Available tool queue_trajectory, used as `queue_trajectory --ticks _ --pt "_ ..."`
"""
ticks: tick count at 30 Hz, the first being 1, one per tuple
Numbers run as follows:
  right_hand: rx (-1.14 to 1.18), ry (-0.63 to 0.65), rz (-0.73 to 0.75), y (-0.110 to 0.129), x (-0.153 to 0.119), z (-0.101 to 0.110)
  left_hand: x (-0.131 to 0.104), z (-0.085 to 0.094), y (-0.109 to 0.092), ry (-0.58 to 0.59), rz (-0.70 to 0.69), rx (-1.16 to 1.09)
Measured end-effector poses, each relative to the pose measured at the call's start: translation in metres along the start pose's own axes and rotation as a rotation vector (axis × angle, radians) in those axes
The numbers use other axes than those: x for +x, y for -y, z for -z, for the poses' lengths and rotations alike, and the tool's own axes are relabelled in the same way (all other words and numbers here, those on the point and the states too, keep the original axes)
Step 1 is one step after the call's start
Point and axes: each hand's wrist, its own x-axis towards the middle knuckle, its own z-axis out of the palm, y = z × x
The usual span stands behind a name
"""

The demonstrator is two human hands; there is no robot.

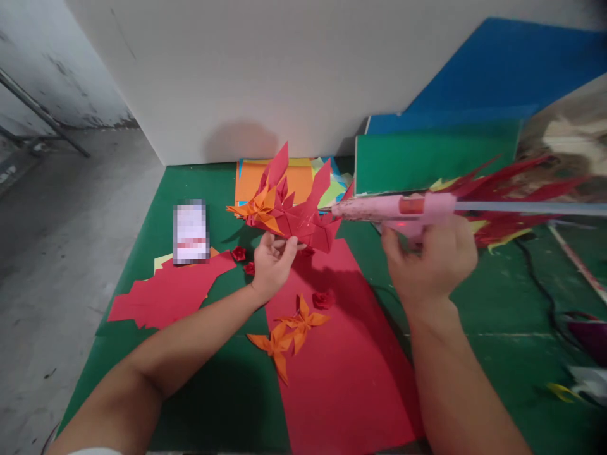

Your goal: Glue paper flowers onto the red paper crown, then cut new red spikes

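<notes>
Green tabletop (208, 404) adjoins a pale upright panel (265, 76). Right-frame edge cuts off the translucent glue stick (531, 206); nozzle contact cannot be determined; the phone screen (191, 232) is pixelated. Folded-paper assembly (303, 218): red, pointed, orange petals at left; positioned above the far end of 1 red sheet (351, 379). Left hand (274, 265) grasps its lower edge; right hand (434, 265) grips 1 pink glue gun (374, 207). Loose flowers visible: 2 orange (303, 322), 4 small red (322, 299).

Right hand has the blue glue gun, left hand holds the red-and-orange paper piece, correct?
Not quite: the head view shows that the glue gun is pink, not blue. The right hand has it, and the left hand holds the red-and-orange paper piece.
</notes>
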Motion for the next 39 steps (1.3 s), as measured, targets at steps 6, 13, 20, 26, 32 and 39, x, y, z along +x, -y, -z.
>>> queue_trajectory --ticks 6,13,20,26,32,39 --pt "0.203 0.063 -0.158 0.006 0.004 -0.001 0.004 0.003 0.002 -0.024 0.030 -0.028" --pt "0.288 0.230 -0.443 -0.013 -0.004 -0.021 0.007 0.004 0.001 -0.090 0.009 -0.055" --pt "0.279 0.372 -0.585 -0.024 -0.007 -0.029 0.008 0.003 0.002 -0.110 -0.024 -0.087" --pt "0.445 0.400 -0.608 -0.006 -0.001 -0.019 0.009 0.003 0.004 -0.085 -0.056 -0.103" --pt "0.341 0.385 -0.423 0.025 0.003 -0.010 0.006 0.003 0.002 -0.063 -0.020 -0.060" --pt "0.090 0.310 -0.351 0.033 -0.004 -0.010 0.002 0.001 0.000 -0.077 0.023 -0.089"
